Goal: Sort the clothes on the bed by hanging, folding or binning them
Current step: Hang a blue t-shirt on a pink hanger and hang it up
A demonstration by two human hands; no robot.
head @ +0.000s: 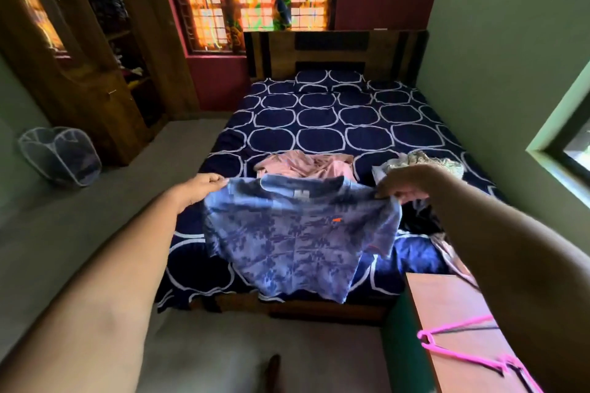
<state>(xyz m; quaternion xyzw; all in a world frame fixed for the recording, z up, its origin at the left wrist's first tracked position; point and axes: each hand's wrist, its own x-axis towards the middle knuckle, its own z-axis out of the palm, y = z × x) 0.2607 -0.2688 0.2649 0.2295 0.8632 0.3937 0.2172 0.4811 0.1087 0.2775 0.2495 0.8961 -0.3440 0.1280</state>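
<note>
A blue patterned T-shirt (pixel 297 233) hangs spread in the air over the foot of the bed (pixel 319 124). My left hand (pixel 199 187) pinches its left shoulder and my right hand (pixel 412 183) pinches its right shoulder. Behind the shirt a crumpled pink garment (pixel 306 164) lies on the navy sheet with white rings. A pale printed garment (pixel 421 163) sits to the right, partly hidden by my right hand. Dark clothing (pixel 418 220) lies below my right wrist.
A mesh laundry basket (pixel 60 155) stands on the floor at the left wall. A wooden wardrobe (pixel 95 57) stands open behind it. A wooden table (pixel 453 313) at the lower right holds pink hangers (pixel 459 351). Grey floor runs along the bed's left side.
</note>
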